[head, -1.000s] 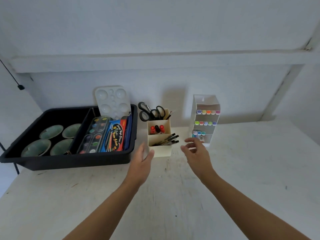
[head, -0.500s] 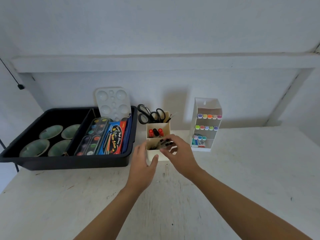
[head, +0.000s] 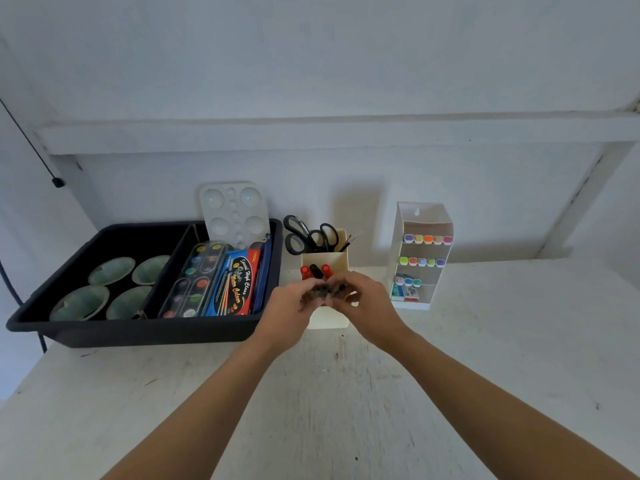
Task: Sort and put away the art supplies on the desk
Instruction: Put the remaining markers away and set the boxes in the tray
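Note:
A cream desk organiser (head: 329, 320) stands at the middle of the white desk (head: 346, 393). Black scissors (head: 308, 233) and thin brushes fill its back slot, red and black markers (head: 317, 270) the middle one. Both hands meet over its front slot. My left hand (head: 289, 306) and my right hand (head: 363, 303) curl their fingers round a bunch of dark pens (head: 323, 291) that stick out of that slot. The pens are blurred and mostly hidden by fingers.
A black tray (head: 138, 332) on the left holds several green bowls (head: 110, 270), a watercolour set (head: 195, 282), a paint box (head: 239, 285) and a white palette (head: 235, 211). A white marker rack (head: 422, 254) stands right of the organiser. A shelf runs overhead.
Both hands moved in from the organiser's sides to its front slot. The right hand reached the pens first, then the left hand joined it on them.

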